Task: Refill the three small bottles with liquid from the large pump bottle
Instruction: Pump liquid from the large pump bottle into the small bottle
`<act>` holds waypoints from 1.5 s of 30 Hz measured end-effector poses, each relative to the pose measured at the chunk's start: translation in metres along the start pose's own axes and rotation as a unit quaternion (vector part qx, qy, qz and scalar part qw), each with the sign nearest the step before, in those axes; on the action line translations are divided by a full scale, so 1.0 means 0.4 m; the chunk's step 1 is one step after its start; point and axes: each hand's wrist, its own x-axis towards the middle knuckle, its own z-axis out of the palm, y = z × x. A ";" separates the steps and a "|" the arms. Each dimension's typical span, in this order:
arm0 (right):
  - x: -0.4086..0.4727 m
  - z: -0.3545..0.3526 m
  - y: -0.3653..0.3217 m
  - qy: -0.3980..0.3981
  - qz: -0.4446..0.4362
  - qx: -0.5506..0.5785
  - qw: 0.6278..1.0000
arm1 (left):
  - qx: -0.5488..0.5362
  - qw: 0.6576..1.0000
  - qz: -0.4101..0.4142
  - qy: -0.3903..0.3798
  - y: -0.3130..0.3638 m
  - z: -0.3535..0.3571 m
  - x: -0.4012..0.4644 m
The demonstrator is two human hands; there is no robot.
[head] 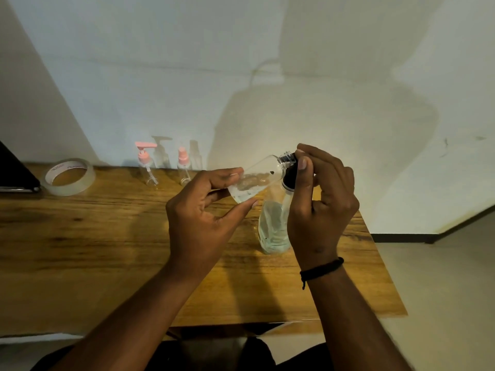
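The wooden table with a strong grain (80, 236) carries everything here. Standing upright on it, just below the right hand's grip, is the large clear plastic pump bottle with a black pump head (274, 223), with pale liquid low in its body. The right hand (321, 204) curls over that black head, thumb and fingertips closed around it, as if to press the pump.

The left hand (203, 212) holds a small clear uncapped plastic bottle (254, 183) tilted on its side. Thumb and fingers pinch it near its base, and its threaded neck points up toward the pump head, right beside the right thumb. A little liquid seems to lie in its lower side.

Well away from both grips, on the far side of the left hand by the wall, lies a roll of clear adhesive tape (70, 176). Nearer, a small clear bottle with a pink pump top (146, 167) and a small clear bottle with a pink spray cap (183, 167) stand close together, both capped.

The held bottle is probably light, thin-walled and easily squeezed, and slippery if wet. A gentle pinch around the lower body looks the sound hold, leaving the neck free under the spout. The large bottle should stay put under a downward press, though pressing off-centre could tip it.
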 end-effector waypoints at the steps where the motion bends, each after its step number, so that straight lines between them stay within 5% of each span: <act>1: 0.001 -0.002 -0.001 -0.001 -0.002 0.001 1.000 | -0.001 1.000 0.000 -0.002 0.000 -0.001 -0.001; 45: 0.005 -0.012 -0.014 -0.003 0.019 0.020 1.000 | -0.036 0.999 -0.016 -0.012 0.010 0.003 -0.008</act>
